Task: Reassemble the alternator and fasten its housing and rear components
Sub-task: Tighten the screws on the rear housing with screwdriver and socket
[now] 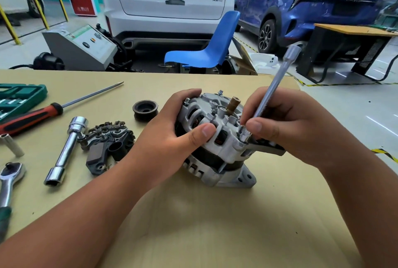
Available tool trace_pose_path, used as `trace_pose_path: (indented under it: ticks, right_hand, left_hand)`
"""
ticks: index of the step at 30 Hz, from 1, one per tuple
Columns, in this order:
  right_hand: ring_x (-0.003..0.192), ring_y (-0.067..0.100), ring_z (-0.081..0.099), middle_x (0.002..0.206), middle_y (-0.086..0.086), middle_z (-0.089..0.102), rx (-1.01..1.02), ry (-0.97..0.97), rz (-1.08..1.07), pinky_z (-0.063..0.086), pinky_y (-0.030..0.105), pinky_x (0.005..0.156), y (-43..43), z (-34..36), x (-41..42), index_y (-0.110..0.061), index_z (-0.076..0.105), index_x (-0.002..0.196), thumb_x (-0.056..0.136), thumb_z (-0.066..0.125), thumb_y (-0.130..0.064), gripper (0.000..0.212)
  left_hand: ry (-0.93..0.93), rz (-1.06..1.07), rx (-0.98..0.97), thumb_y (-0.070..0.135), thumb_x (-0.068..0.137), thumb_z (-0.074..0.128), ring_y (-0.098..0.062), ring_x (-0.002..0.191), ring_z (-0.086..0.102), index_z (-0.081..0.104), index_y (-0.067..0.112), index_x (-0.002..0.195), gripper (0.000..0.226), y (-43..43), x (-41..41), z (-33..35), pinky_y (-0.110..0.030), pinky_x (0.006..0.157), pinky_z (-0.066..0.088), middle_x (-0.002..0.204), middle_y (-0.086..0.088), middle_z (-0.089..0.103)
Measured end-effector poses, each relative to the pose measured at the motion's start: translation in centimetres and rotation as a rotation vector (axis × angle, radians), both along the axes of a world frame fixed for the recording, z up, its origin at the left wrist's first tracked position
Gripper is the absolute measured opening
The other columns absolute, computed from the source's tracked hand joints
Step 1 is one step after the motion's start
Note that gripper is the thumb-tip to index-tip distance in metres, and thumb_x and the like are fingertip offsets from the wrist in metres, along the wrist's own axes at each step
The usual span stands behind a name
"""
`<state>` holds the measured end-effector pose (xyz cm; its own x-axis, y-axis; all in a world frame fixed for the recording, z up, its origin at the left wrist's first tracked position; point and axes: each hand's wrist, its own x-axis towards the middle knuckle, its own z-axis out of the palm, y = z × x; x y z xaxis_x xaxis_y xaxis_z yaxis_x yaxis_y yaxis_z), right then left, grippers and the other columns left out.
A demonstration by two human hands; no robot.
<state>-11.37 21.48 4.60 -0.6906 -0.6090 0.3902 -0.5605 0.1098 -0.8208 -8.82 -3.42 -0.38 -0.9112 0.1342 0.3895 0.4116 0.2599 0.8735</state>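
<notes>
The silver alternator (217,145) stands on the tan table (193,213) with its rear end up and its brass-coloured shaft tip showing. My left hand (172,132) grips the housing from the left, thumb across the vent slots. My right hand (288,123) pinches a long chrome socket extension (273,86), tilted up to the right, whose lower end sits on a bolt at the housing's right rim. The black rectifier and brush assembly (107,145) lies loose on the table to the left. A black pulley (145,109) sits behind it.
A chrome tube socket wrench (66,149), a red-handled screwdriver (43,114), a ratchet (9,179), a small socket (13,145) and a green tool case (19,97) lie at the left. Beyond the table stand a blue chair (215,45) and parked cars.
</notes>
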Motion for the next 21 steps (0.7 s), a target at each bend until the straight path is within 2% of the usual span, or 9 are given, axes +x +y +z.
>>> trace_pose_path:
  ticks: [3, 8, 11, 13, 16, 21]
  right_hand:
    - [0.080, 0.015, 0.066, 0.089, 0.005, 0.071, -0.006, -0.075, 0.046, 0.055, 0.024, 0.069, 0.6, 0.3, -0.1, -0.027, 0.078, 0.098, 0.086, 0.080, -0.049, 0.025]
    - [0.073, 0.015, 0.066, 0.081, 0.003, 0.069, -0.070, -0.039, -0.023, 0.053, 0.023, 0.067, 0.5, 0.0, -0.3, -0.024, 0.076, 0.094, 0.088, 0.078, -0.051, 0.028]
    - [0.061, 0.020, 0.058, 0.073, 0.006, 0.062, -0.286, -0.063, -0.142, 0.047, 0.027, 0.057, 0.6, 0.0, -0.9, -0.015, 0.068, 0.088, 0.092, 0.077, -0.039, 0.025]
    - [0.053, 0.021, 0.051, 0.066, 0.005, 0.058, -0.400, -0.094, -0.281, 0.040, 0.030, 0.051, 0.8, 0.3, -1.4, -0.015, 0.063, 0.085, 0.098, 0.064, -0.025, 0.016]
    - [0.048, 0.019, 0.046, 0.060, -0.001, 0.055, -0.342, -0.080, -0.510, 0.036, 0.027, 0.046, 1.0, 0.0, -2.2, -0.017, 0.058, 0.081, 0.096, 0.056, -0.022, 0.015]
    - [0.048, 0.015, 0.045, 0.060, -0.004, 0.053, -0.256, -0.109, -0.576, 0.037, 0.024, 0.044, 0.0, -1.3, -2.4, -0.029, 0.060, 0.073, 0.094, 0.058, -0.030, 0.021]
  left_hand:
    - [0.003, 0.002, -0.006, 0.075, 0.075, 0.068, 0.012, 0.114, 0.066, 0.049, 0.059, 0.139, 0.069, 0.0, 0.0, 0.0, -0.004, 0.085, 0.049, 0.125, 0.038, 0.066]
    - [0.007, 0.008, -0.012, 0.076, 0.074, 0.067, 0.013, 0.113, 0.066, 0.049, 0.061, 0.138, 0.068, 0.0, 0.1, 0.1, -0.003, 0.085, 0.049, 0.124, 0.039, 0.065]
    - [0.013, 0.011, -0.026, 0.079, 0.074, 0.066, 0.013, 0.113, 0.066, 0.049, 0.061, 0.139, 0.070, -0.1, 0.1, 0.1, -0.003, 0.084, 0.049, 0.124, 0.039, 0.065]
    - [0.013, 0.012, -0.024, 0.079, 0.074, 0.066, 0.011, 0.113, 0.066, 0.050, 0.061, 0.138, 0.069, -0.1, 0.0, 0.1, -0.004, 0.084, 0.049, 0.123, 0.038, 0.066]
    - [0.008, 0.014, -0.021, 0.079, 0.073, 0.068, 0.006, 0.114, 0.069, 0.052, 0.058, 0.138, 0.070, -0.1, 0.0, 0.1, -0.011, 0.084, 0.055, 0.123, 0.032, 0.069]
    - [0.007, 0.048, -0.018, 0.070, 0.070, 0.069, 0.002, 0.108, 0.071, 0.058, 0.056, 0.130, 0.063, 0.0, -0.3, 0.0, -0.016, 0.082, 0.055, 0.119, 0.028, 0.072]
